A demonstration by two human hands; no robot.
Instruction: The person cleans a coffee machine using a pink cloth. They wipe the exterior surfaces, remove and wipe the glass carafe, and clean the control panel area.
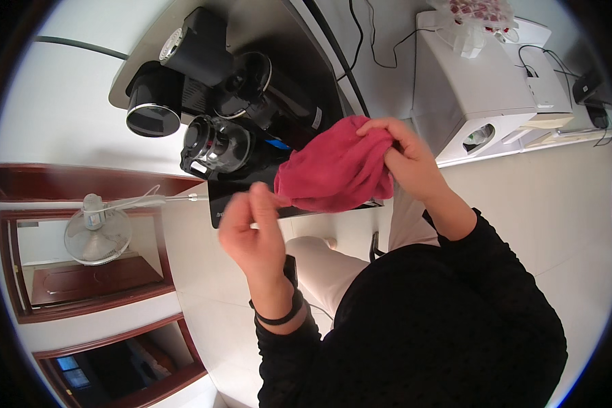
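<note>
A crumpled pink-red cloth [336, 166] is held up in front of me, over the near edge of a black glass-topped appliance surface [229, 191]. My right hand [413, 158] grips its right end, thumb tucked into the folds. My left hand [255, 229], slightly blurred, pinches the cloth's lower left corner between thumb and fingers. Beyond the cloth stands a glass kettle [229, 145] with a black lid and handle. Behind it are a black appliance [280, 97] with a rounded lid, a black cup-like container [154, 109] with a silver rim, and a black cylindrical device [199, 48].
A white cabinet [454, 76] on the right carries a plastic bag [477, 20] and a white box with cables [543, 89]. Black cords [357, 41] run along the wall. A white standing fan [98, 229] is at the left, near dark red door frames [168, 255].
</note>
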